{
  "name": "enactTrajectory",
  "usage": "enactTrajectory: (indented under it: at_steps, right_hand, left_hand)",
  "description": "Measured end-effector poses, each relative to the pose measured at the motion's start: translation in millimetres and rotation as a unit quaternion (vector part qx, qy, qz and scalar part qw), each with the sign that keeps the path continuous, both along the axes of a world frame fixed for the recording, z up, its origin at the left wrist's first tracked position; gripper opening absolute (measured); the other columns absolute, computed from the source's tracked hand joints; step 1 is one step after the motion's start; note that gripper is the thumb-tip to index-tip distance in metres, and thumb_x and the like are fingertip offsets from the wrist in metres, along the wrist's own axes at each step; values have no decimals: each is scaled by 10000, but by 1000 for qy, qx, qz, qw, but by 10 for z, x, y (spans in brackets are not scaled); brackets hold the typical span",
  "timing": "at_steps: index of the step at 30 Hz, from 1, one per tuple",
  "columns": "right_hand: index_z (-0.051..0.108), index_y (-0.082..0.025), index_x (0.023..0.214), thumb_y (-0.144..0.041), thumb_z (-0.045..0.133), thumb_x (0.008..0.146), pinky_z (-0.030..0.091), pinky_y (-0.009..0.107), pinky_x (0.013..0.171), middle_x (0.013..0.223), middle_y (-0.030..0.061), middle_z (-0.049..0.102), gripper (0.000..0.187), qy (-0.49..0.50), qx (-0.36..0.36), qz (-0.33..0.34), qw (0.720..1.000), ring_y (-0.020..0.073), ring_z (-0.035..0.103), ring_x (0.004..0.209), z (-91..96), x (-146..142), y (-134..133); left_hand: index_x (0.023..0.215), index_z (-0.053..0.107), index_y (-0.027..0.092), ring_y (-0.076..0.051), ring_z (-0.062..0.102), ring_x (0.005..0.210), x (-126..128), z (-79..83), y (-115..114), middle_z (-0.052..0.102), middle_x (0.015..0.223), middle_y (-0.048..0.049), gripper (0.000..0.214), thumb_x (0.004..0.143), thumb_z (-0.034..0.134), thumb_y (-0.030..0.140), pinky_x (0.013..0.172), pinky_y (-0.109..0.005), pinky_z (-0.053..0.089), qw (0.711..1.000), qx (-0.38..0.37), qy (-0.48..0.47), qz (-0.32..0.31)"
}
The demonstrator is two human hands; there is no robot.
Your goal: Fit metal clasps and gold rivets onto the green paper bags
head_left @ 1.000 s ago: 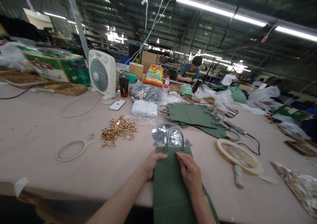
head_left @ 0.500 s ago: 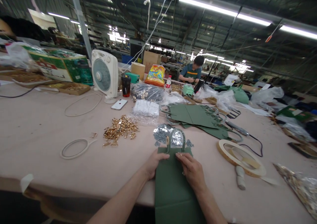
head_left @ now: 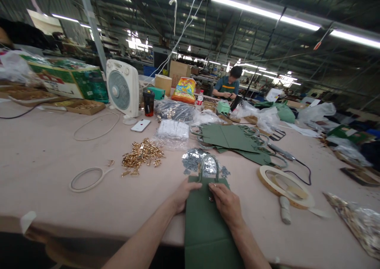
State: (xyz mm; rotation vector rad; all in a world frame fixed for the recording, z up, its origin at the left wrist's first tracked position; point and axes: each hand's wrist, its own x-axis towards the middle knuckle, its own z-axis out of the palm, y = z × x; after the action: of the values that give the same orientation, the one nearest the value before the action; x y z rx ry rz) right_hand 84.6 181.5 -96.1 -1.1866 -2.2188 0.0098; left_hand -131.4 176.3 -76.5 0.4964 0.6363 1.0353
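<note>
A flat dark green bag piece (head_left: 204,221) lies on the table in front of me, hanging over the near edge, with a loop handle (head_left: 209,166) at its far end. My left hand (head_left: 183,193) grips the piece's top left edge, fingers curled over it. My right hand (head_left: 225,203) rests on the upper part of the piece with its fingertips pressed down near the top edge. Small silver fittings (head_left: 196,161) lie just beyond the handle. A heap of gold metal clips (head_left: 141,155) sits to the left.
More green pieces (head_left: 234,140) are stacked farther back. A tape roll (head_left: 285,182) lies to the right, a white ring (head_left: 86,179) to the left. A fan (head_left: 122,87), phone (head_left: 140,125), boxes and bags crowd the far side. Another person (head_left: 228,86) sits beyond the table.
Both hands stay on the green piece's top edge; the right fingertips have shifted slightly along it. The view wobbled a little.
</note>
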Motion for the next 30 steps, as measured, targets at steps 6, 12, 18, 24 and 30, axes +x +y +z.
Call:
enactTrajectory:
  at_steps: [6,12,18,24,30]
  right_hand:
    - [746,-304,1244,-212,514,1039,547,241,739,1074,61,770,323,-46,30,-44,998,192,738,891,-21,-83,-17]
    - [673,-297,1356,-82,503,981,571,252,780,1176,72,746,465,-119,14,-4,993,198,731,968,27,1,12]
    - [663,-234,1357,-45,515,968,587,246,778,1203,88,735,457,-166,-1,37,985,195,736,984,143,97,64]
    - [680,-224,1331,-63,516,968,575,212,738,1167,89,747,430,-158,6,21,987,172,744,932,123,74,73]
    - [707,-239,1290,-73,533,937,550,202,709,1124,80,759,426,-153,7,4,988,162,739,882,123,57,95]
  left_hand:
    - [1090,688,144,-243,757,729,-1,3,-3,798,934,-117,407,699,800,176,759,-366,612,1000,-15,-3,13]
    - [1091,692,129,-243,756,687,-14,-31,41,798,886,-111,396,706,775,164,725,-365,620,999,-49,5,10]
    - [1088,703,104,-240,760,681,-25,-64,81,797,878,-121,368,730,760,170,725,-353,626,998,-55,-6,-4]
    - [1064,707,96,-241,762,698,-37,-51,79,798,881,-138,349,725,757,164,724,-347,627,999,-50,1,-8]
    - [1064,704,105,-240,760,705,-21,-37,81,796,884,-130,356,715,755,151,731,-353,625,999,-47,5,1]
